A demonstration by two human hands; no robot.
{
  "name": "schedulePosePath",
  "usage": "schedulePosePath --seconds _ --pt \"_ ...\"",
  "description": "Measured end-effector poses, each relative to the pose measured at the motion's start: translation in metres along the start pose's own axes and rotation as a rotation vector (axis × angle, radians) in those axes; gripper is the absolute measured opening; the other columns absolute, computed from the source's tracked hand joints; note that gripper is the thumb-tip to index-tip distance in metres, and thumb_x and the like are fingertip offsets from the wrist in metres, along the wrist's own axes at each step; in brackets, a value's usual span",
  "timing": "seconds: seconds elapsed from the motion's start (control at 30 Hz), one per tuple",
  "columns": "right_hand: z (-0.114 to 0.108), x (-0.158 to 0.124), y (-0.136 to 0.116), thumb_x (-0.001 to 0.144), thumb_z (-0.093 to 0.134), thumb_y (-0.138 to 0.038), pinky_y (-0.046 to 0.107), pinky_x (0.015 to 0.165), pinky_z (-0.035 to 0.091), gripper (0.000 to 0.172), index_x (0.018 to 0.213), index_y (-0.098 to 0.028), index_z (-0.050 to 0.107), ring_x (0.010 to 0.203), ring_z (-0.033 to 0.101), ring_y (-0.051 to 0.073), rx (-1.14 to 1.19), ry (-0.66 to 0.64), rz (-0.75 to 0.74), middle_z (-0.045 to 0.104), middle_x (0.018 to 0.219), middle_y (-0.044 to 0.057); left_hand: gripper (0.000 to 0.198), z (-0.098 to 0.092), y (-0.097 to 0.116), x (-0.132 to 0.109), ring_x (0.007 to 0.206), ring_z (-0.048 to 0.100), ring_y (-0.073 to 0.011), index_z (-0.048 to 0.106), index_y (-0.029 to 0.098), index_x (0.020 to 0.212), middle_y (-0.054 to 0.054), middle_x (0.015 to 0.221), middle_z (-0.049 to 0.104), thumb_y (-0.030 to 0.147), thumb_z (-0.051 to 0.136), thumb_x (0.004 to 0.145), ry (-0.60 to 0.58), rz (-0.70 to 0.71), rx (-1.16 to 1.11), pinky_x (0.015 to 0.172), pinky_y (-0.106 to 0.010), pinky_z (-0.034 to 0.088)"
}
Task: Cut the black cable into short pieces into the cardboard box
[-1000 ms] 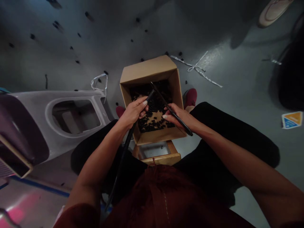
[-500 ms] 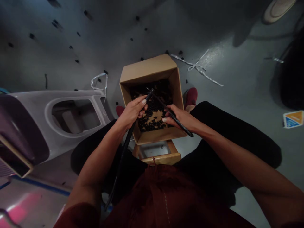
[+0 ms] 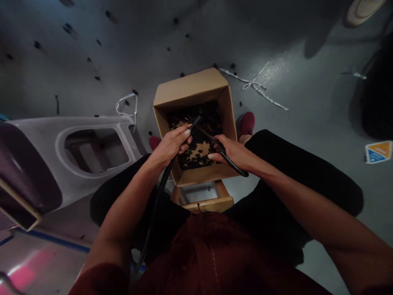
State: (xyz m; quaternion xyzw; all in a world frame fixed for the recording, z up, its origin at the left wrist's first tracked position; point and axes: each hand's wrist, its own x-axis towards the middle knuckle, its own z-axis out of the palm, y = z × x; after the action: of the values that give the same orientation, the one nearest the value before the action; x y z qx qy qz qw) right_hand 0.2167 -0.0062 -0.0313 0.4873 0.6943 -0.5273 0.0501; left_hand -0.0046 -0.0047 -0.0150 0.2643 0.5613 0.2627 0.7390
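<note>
Black hose (image 3: 238, 169) clasped by left hand (image 3: 168, 149), right hand (image 3: 231, 151), fingers (image 3: 186, 133) closed.

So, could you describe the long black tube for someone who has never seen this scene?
Find the open cardboard box on the wooden stool between the person's legs. Above the small black pieces inside, the left hand grips a ribbed black tube. Unlike those short pieces or the shorter black length in the right hand, it trails down past the lap.
</note>
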Motion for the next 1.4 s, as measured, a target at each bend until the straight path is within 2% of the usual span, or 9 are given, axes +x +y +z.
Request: schedulePosePath --seconds 0.23,0.5,0.83,0.93,1.07,1.23,1.4 --pt "-0.002 0.0 -0.001 0.08 0.055 -0.05 0.034 0.074 0.047 0.054 0.121 -0.018 0.043 0.087 0.061 0.023 0.137 -0.063 -0.004 0.062 0.104 0.01 0.037 -0.001 0.002 -0.001 0.046 0.036 -0.0022 0.059 0.018 0.114 0.003 0.069 0.048 0.037 0.06 0.083 -0.037 -0.01 0.018 0.04 -0.015 0.025" --pt "-0.002 0.0 0.001 0.081 0.052 -0.052 0.032 0.071 0.045 0.049 0.116 -0.018 0.045 0.084 0.061 0.022 0.103 -0.062 -0.048 0.063 0.099 0.008 0.037 -0.003 0.0 -0.001 0.047 0.035 -0.0021 0.06 0.018 0.115 0.002 0.07 0.048 0.037 0.06 0.083 -0.082 -0.01 0.042 0.041 -0.015 0.024" --pt "0.002 -0.001 0.0 0.085 0.045 -0.041 0.031 0.065 0.038 0.035 0.11 -0.017 0.049 0.076 0.056 0.022 -0.131 0.087 -0.038 0.061 0.091 0.009 0.031 0.001 -0.001 0.0 0.046 0.036 -0.0017 0.057 0.016 0.113 0.003 0.069 0.047 0.032 0.056 0.086 -0.069 -0.015 0.039 0.04 -0.014 0.025" --pt "0.003 0.0 0.001 0.085 0.044 -0.039 0.031 0.065 0.038 0.032 0.108 -0.017 0.05 0.077 0.055 0.022 -0.14 0.104 -0.024 0.061 0.091 0.009 0.025 0.004 0.001 0.0 0.046 0.036 -0.0018 0.056 0.015 0.108 0.002 0.069 0.048 0.029 0.053 0.088 -0.042 -0.025 0.023 0.04 -0.014 0.026" --pt "0.004 0.001 0.002 0.085 0.042 -0.037 0.03 0.065 0.037 0.03 0.107 -0.018 0.049 0.076 0.055 0.021 -0.15 0.1 -0.023 0.061 0.09 0.009 0.017 0.006 0.001 0.0 0.045 0.037 -0.0019 0.056 0.014 0.093 0.002 0.069 0.049 0.03 0.052 0.088 -0.029 -0.03 0.044 0.04 -0.014 0.026" --pt "0.005 -0.002 0.0 0.085 0.041 -0.034 0.029 0.061 0.034 0.024 0.103 -0.02 0.047 0.069 0.055 0.019 -0.137 0.072 -0.003 0.061 0.084 0.007 0.019 0.004 -0.003 0.002 0.045 0.037 -0.0016 0.053 0.014 0.083 0.001 0.068 0.05 0.032 0.053 0.088 -0.051 -0.026 0.078 0.039 -0.013 0.026" --pt "0.012 -0.003 0.004 0.086 0.039 -0.034 0.027 0.058 0.034 0.022 0.103 -0.022 0.046 0.066 0.056 0.019 -0.086 -0.009 0.037 0.062 0.076 0.004 0.02 0.006 -0.012 0.005 0.044 0.036 -0.0017 0.051 0.014 0.08 0.002 0.067 0.049 0.032 0.054 0.087 -0.037 -0.081 0.078 0.038 -0.013 0.025"
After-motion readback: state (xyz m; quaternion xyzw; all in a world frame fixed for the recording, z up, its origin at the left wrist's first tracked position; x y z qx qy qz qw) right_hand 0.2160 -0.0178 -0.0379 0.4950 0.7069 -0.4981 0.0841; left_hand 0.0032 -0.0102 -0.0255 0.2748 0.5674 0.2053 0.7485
